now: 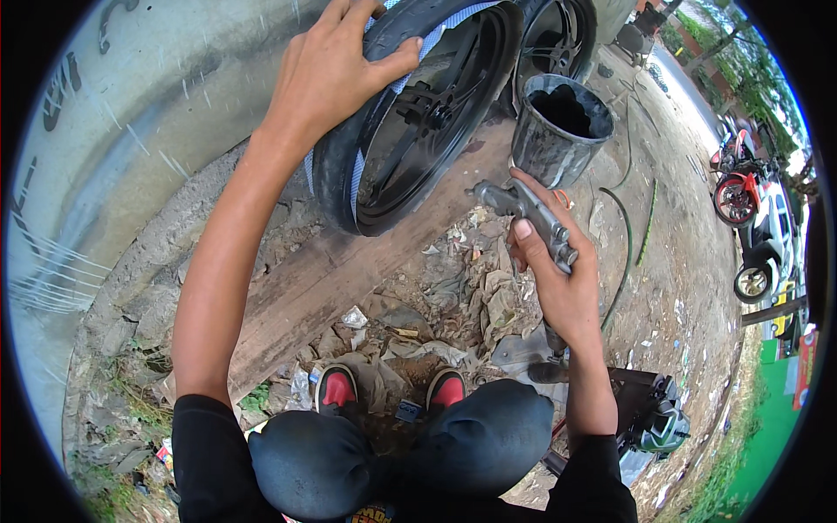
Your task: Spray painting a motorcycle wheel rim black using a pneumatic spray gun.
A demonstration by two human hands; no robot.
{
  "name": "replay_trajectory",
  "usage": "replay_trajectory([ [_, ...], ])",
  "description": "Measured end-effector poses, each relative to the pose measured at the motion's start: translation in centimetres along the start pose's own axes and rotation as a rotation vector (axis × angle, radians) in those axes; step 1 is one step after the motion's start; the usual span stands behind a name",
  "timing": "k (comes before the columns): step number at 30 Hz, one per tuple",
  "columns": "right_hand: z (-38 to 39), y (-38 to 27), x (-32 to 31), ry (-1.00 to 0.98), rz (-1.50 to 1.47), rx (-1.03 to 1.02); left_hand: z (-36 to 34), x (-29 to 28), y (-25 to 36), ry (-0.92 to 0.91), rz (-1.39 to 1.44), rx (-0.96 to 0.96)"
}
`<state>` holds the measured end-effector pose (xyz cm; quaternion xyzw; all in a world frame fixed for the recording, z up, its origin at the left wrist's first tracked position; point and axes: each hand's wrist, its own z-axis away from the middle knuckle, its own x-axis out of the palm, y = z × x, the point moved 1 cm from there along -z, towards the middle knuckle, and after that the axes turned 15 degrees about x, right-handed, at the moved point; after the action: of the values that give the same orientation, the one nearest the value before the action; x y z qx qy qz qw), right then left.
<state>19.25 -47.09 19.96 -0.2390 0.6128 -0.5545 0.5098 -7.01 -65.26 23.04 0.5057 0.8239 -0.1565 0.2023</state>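
Observation:
A black spoked motorcycle wheel (427, 109) stands tilted against the wall, on a wooden plank (305, 292). Its tyre (336, 170) has blue-and-white strips tucked along the rim. My left hand (331, 78) grips the top of that tyre, fingers curled over the far side and thumb on the near side. In my right hand (567, 279) is a grey metal spray gun (542, 218), its nozzle pointing left toward the wheel's lower part. My fingers wrap round its body; the trigger is mostly hidden.
Behind the first wheel stands a second black wheel (558, 48). A dirty black bucket (558, 152) sits right of it. A dark hose (626, 244) crosses the dirt. Rags and litter (497, 305) lie before my feet; parked motorbikes (754, 209) stand far right.

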Motion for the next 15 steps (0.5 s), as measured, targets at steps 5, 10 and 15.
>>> replay_trajectory([
  [5, 0.0, -0.6, -0.1, -0.068, -0.008, -0.064, -1.0, -0.6, 1.1, -0.232, -0.032, -0.232],
  [10, -0.6, -2.3, -0.5, 0.034, 0.01, -0.114, -1.1, -0.3, 1.5, -0.228, 0.003, -0.23],
  [15, -0.7, -2.3, -1.0, 0.145, 0.118, -0.2, -1.0, -0.4, 1.6, -0.245, 0.002, -0.234],
])
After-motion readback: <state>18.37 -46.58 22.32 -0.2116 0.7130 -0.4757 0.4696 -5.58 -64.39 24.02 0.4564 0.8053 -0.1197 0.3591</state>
